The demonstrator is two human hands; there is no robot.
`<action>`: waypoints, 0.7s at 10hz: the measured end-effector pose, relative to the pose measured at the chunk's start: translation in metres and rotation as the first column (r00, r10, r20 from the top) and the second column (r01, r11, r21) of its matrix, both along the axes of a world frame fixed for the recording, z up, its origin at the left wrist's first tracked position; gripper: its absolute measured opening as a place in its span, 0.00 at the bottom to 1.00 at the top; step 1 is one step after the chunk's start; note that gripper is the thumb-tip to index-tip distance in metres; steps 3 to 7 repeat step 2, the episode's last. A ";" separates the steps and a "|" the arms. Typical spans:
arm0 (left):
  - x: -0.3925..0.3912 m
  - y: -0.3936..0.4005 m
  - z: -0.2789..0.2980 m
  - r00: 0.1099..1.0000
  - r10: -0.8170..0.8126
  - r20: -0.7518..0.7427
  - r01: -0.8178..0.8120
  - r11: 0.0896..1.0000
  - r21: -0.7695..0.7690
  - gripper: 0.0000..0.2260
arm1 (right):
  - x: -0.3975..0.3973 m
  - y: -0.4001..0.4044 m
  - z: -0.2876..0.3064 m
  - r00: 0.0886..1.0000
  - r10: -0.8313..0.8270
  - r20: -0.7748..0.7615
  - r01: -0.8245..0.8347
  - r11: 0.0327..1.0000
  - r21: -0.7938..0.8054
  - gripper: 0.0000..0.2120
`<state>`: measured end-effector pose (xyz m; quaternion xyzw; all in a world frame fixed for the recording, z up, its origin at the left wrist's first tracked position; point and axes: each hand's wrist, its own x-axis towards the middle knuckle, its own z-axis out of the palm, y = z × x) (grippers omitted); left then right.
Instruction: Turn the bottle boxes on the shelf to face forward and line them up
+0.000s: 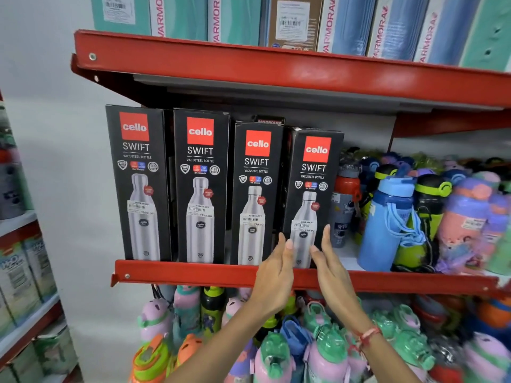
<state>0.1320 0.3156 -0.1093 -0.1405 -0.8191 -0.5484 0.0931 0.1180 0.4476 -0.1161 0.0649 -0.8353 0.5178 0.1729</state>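
While both flat | left hand (272, 275) | right hand (330, 269) | flank box (311, 197) (front-facing)

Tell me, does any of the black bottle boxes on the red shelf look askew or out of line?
Yes, slightly. The rightmost box looks turned a little, since its left side panel shows, while the other three face forward. The left hand and right hand are open beside its lower part.

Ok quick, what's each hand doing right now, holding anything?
Left hand: open, fingers straight, beside the rightmost Cello box, gripping nothing.
Right hand: open, flat, at the same box's other side, gripping nothing.
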 end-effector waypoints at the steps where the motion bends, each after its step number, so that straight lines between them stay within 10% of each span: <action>1: 0.009 -0.004 0.008 1.000 -0.012 0.012 0.012 0.998 -0.060 0.31 | 0.006 -0.005 0.006 1.000 -0.029 0.010 0.029 1.000 -0.003 0.27; 7: 0.020 -0.012 0.026 0.998 0.010 -0.059 -0.015 0.996 -0.089 0.30 | 0.013 -0.017 0.025 0.994 -0.079 -0.072 0.080 0.997 0.009 0.27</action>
